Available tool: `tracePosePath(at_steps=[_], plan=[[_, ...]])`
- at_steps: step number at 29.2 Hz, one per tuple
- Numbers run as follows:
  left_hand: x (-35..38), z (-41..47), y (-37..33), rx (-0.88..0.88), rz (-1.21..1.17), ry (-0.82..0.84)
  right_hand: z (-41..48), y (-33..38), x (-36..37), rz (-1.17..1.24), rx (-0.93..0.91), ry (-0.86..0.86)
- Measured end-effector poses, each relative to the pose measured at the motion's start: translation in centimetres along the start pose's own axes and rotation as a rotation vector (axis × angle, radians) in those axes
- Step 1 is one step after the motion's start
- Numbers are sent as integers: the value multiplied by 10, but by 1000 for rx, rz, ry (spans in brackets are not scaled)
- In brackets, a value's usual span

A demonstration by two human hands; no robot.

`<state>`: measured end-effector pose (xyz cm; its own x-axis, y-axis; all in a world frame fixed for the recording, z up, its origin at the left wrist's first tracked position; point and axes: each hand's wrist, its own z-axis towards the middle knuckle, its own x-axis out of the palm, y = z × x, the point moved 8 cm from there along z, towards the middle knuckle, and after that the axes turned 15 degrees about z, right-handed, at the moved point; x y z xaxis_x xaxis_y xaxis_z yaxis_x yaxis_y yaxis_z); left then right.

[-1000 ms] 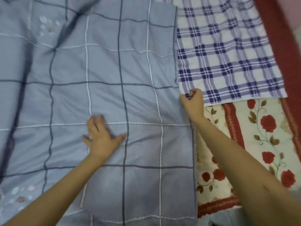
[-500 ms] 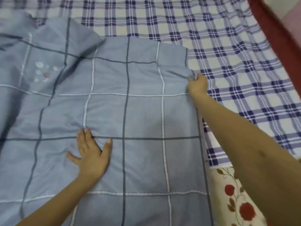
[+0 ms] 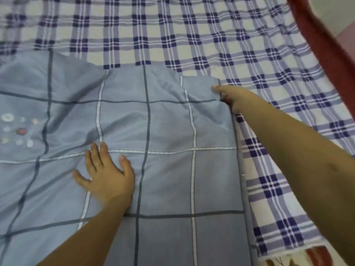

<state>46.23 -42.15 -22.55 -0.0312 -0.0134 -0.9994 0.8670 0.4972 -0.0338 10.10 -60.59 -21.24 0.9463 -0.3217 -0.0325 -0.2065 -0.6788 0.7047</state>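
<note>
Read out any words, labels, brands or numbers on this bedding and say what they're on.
None can be read. The blue checked cover carries only grid lines and a blurred cluster of small embroidered shapes, no letters. The plaid sheet shows only its pattern. No tag shows where the right hand pinches the cover's edge or the left hand presses flat.

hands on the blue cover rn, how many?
2. Left hand lies flat on the blue cover near its middle; right hand pinches its far right corner.
</note>
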Motion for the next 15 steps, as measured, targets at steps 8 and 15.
tracePosePath(at_steps=[8, 15], plan=[[-6, 9, -8, 21, 36, -31, 28, 76, -41, -337, -457, -362], [-8, 10, -11, 41, 83, -85, -73, 17, 76, -915, -1068, -77]])
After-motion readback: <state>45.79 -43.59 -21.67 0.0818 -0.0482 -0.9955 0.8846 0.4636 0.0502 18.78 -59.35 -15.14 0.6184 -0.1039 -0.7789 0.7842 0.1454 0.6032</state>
